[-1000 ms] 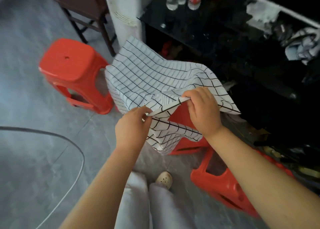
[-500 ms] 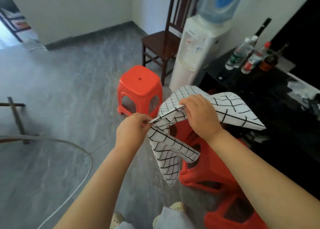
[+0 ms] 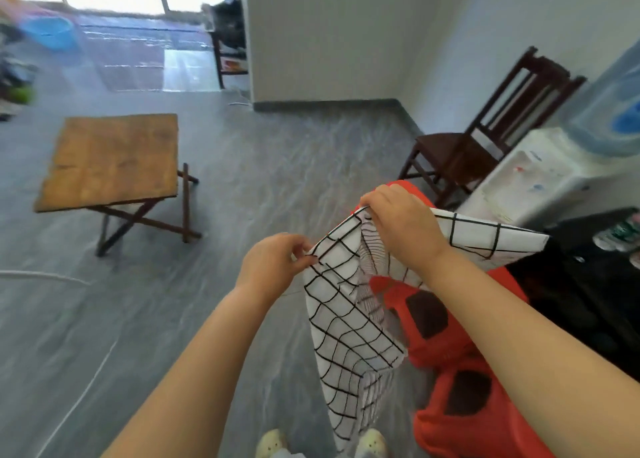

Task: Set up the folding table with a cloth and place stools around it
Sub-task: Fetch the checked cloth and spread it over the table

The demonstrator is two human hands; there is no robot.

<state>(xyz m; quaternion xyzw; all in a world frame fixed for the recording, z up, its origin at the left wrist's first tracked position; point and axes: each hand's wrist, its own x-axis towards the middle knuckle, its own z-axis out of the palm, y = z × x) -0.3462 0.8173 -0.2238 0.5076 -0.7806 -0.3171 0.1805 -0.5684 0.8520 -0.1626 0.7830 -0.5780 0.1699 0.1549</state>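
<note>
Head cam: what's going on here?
A person is standing and holding a white cloth with a black grid in both hands: the left hand pinches one edge, the right hand grips the top, and the rest hangs down, still partly folded. The wooden folding table stands unfolded and bare across the floor to the left. Red plastic stools sit close by on the right, not yet around the table.

Both arms fwd, left hand (image 3: pixel 273 263) & right hand (image 3: pixel 398 225) pinched closed.
</note>
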